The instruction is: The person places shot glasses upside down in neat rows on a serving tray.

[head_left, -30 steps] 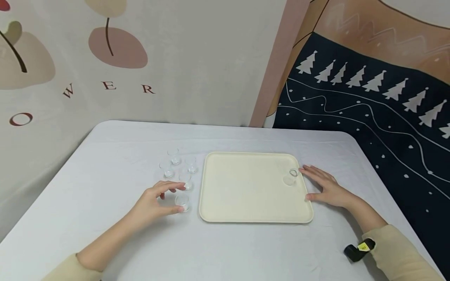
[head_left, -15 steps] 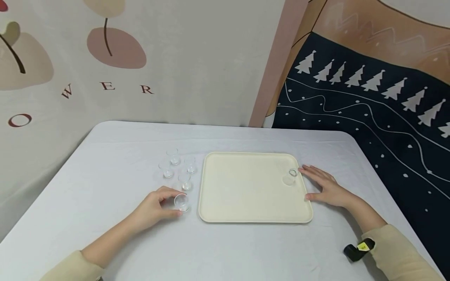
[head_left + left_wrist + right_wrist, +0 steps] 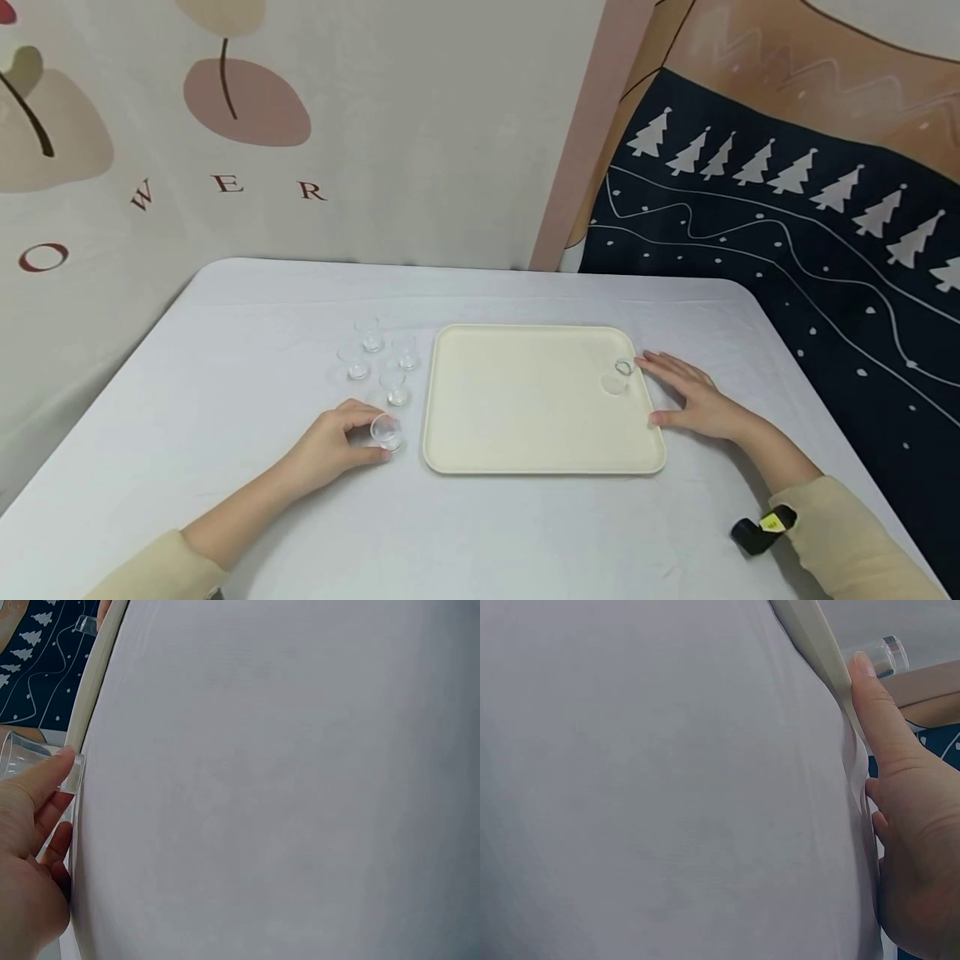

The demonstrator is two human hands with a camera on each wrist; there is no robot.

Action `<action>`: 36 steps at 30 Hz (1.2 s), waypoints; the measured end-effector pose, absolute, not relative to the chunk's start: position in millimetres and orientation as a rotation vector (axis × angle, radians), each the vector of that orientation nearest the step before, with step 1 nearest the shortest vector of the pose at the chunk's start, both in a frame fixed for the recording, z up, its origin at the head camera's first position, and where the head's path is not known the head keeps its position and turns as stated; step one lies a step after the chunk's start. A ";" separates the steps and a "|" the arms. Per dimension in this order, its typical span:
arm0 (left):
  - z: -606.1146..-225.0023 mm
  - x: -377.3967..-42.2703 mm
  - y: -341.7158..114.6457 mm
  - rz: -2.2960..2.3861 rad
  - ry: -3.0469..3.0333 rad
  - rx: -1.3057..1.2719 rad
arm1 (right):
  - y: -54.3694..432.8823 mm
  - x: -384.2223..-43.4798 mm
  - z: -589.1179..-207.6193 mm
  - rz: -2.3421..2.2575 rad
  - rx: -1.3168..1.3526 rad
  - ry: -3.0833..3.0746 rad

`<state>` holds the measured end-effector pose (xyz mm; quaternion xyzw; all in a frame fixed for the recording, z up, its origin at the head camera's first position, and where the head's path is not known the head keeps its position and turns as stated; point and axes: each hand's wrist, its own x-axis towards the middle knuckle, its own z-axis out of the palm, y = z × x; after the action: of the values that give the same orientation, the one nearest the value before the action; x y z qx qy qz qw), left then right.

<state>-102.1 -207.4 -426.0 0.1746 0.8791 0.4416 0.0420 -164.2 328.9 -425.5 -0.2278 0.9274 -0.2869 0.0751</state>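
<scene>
My left hand (image 3: pixel 333 446) pinches a small clear glass cup (image 3: pixel 386 432) between thumb and fingers, left of the tray. In the left wrist view, the thumb lies across the lower part of this cup (image 3: pixel 22 754), near its base. The cream tray (image 3: pixel 540 417) lies flat on the table. Another clear cup (image 3: pixel 614 384) stands on it near the right edge. My right hand (image 3: pixel 697 404) rests at the tray's right rim with fingers spread. In the right wrist view, its thumb is right at the rim, with the tray's cup (image 3: pixel 889 656) behind it.
Several more clear cups (image 3: pixel 397 392) stand in a loose group beyond my left hand, left of the tray. A white cloth covers the table (image 3: pixel 487 533). Patterned hangings (image 3: pixel 450 150) rise behind it. A black device (image 3: pixel 761 532) is at the right sleeve.
The left hand's fingers have drawn in from a wider spread and taken hold of the nearest cup. That cup barely shifts. The right hand stays at the tray's rim.
</scene>
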 end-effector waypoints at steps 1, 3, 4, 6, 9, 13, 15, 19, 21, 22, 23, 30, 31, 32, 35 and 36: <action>-425.5 -102.1 -207.5 1.350 2.694 0.534 | 328.9 -164.6 -425.7 -0.861 -0.682 2.782; -424.2 -101.9 -207.6 1.343 2.696 0.529 | 329.1 -165.4 -426.0 -0.857 -0.682 2.784; -423.3 -101.7 -207.5 1.344 2.695 0.525 | 329.3 -165.5 -425.9 -0.859 -0.684 2.783; -421.5 -101.2 -207.4 1.348 2.694 0.518 | 329.4 -166.1 -426.3 -0.854 -0.681 2.785; -419.0 -100.4 -206.8 1.376 2.676 0.492 | 329.1 -166.9 -426.2 -0.852 -0.686 2.786; -413.8 -99.1 -204.0 1.407 2.653 0.470 | 329.2 -166.9 -426.5 -0.843 -0.681 2.787; -409.9 -98.6 -201.1 1.418 2.647 0.460 | 329.3 -166.0 -426.0 -0.843 -0.678 2.786; -400.5 -98.9 -193.4 1.453 2.640 0.477 | 328.6 -164.3 -424.8 -0.849 -0.668 2.784; -395.3 -99.6 -189.1 1.469 2.644 0.496 | 327.8 -163.7 -424.5 -0.847 -0.663 2.787; -392.9 -100.1 -186.8 1.476 2.645 0.515 | 327.6 -163.5 -424.6 -0.846 -0.659 2.788; -390.7 -100.8 -184.6 1.482 2.650 0.534 | 327.4 -163.3 -424.7 -0.845 -0.655 2.789; -384.7 -109.0 -169.0 1.562 2.682 0.733 | 327.3 -162.2 -423.6 -0.847 -0.668 2.791; -385.0 -110.9 -166.4 1.579 2.681 0.759 | 327.3 -162.3 -423.5 -0.847 -0.667 2.791; -384.8 -112.5 -164.0 1.595 2.677 0.778 | 327.3 -162.4 -423.4 -0.849 -0.670 2.789; -381.6 -116.9 -155.8 1.634 2.643 0.784 | 327.3 -163.3 -424.1 -0.848 -0.672 2.789; -379.7 -118.2 -153.0 1.642 2.633 0.776 | 327.4 -163.6 -424.3 -0.849 -0.673 2.788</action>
<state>-118.2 -153.0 -379.7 0.2425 0.8228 0.5132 -0.0285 -163.6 327.4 -424.3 -0.2243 0.9295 -0.2831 0.0750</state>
